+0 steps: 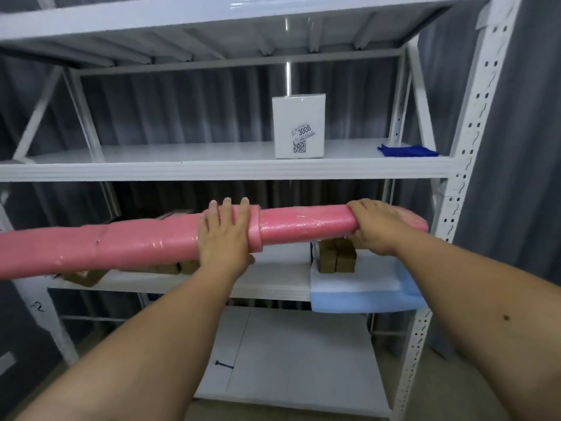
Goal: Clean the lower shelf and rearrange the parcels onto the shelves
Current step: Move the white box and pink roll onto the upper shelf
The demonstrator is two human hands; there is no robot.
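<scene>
A long pink wrapped parcel [127, 241] stretches across the front of the white metal rack, held level in the air before the middle-low shelf [273, 281]. My left hand [223, 235] grips it near the middle, fingers over the top and thumb under. Near the parcel's right end, my right hand [378, 224] grips it the same way. On the shelf above [182, 170] stands a white box [299, 126] labelled 3008, with a blue cloth [408, 151] lying to its right.
Behind the pink parcel, brown cardboard parcels [337, 256] sit on the middle-low shelf. A light blue and white flat package [364, 291] overhangs that shelf's right front. The bottom shelf [303, 360] is white. The rack's perforated right post [455, 192] is close to the parcel's end.
</scene>
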